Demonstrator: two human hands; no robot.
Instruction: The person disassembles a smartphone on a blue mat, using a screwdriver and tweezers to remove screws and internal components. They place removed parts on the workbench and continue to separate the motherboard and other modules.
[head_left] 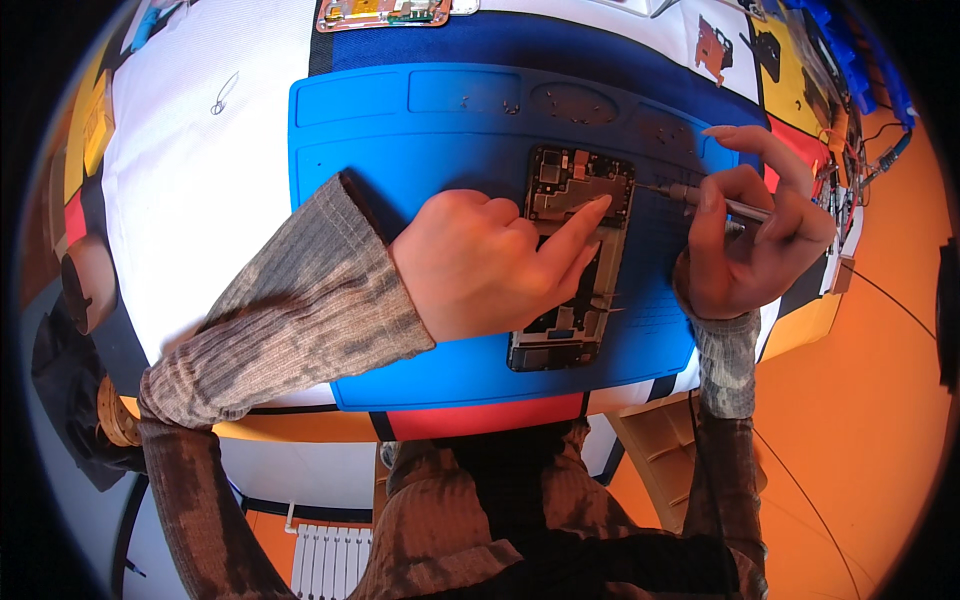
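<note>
A phone with its back off point(612, 255) lies upright on a blue repair mat point(440, 365), its dark circuit board at the top and metal frame below. My left hand point(490, 255) reaches across it, index finger stretched onto the board, the other fingers curled. From under those fingers, two thin pointed tips like those of tweezers point(606, 302) stick out over the phone's right edge; the rest is hidden. My right hand point(760, 235) is closed around a slim screwdriver point(690, 193). Its tip points left at the upper right edge of the phone; contact is unclear.
Small screws point(572, 108) lie in the mat's shallow trays. Another opened phone point(385, 12) sits beyond the mat. An orange-brown part point(713, 50) lies at the far right, near blue bins point(850, 50) and tools. A thin wire loop point(222, 98) rests on the white cloth.
</note>
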